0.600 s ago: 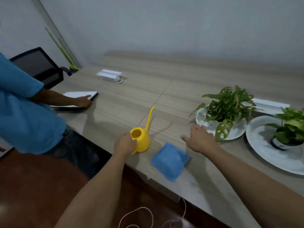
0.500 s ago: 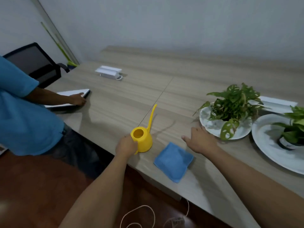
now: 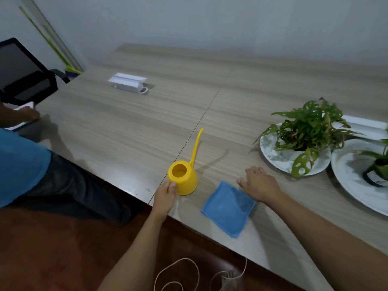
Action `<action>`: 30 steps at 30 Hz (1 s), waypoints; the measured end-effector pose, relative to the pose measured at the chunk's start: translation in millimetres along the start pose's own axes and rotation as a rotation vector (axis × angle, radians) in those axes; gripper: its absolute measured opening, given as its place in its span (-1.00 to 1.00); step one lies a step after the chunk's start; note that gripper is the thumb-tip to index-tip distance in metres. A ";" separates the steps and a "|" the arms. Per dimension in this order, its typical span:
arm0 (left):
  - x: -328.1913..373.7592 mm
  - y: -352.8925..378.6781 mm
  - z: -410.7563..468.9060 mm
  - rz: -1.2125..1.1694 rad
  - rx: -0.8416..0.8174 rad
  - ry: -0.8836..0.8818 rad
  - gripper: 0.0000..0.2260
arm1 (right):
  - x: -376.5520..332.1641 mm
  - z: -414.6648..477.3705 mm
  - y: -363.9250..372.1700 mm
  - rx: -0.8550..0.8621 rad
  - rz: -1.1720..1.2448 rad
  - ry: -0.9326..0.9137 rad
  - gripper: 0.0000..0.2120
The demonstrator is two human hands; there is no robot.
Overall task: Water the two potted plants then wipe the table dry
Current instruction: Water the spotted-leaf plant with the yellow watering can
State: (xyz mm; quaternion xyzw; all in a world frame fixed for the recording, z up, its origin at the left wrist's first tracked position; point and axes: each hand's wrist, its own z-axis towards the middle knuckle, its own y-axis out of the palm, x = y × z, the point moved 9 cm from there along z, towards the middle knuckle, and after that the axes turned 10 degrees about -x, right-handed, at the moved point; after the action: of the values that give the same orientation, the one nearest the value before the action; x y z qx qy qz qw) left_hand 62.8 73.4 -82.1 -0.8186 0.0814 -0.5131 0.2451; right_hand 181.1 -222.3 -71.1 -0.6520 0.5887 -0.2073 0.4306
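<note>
The left hand grips the yellow plastic long-spouted watering can, thumb pressed just under its rim. The can stands by the wooden table's near edge. The right hand lies flat, fingers loosely spread, at the folded blue cloth's far corner.

A watering can stands on the table at lower centre, with a cloth just right of it. At the right edge of the frame, a potted plant stands on a plate, and a second potted plant stands on a second plate just right of it. A socket box lies at upper left.
</note>
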 end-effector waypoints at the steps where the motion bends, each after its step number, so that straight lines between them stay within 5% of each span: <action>1: 1.3 0.8 -1.4 -0.035 0.035 0.009 -0.73 | 2.0 -0.6 2.1 0.004 0.001 -0.005 -0.48; 11: 10.9 -11.9 -8.6 -0.109 0.304 0.075 -0.69 | 72.3 -26.8 32.1 0.058 0.060 0.081 -0.46; 30: 148.5 -8.9 -9.3 -0.310 0.287 0.443 -0.65 | 210.4 -62.7 57.8 0.138 0.186 0.280 -0.38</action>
State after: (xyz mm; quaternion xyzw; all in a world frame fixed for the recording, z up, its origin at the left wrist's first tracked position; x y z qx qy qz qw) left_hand 121.9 21.1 44.3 -0.6464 -0.0660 -0.7167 0.2532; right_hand 144.8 -437.5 -133.4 -0.5284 0.6849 -0.2952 0.4056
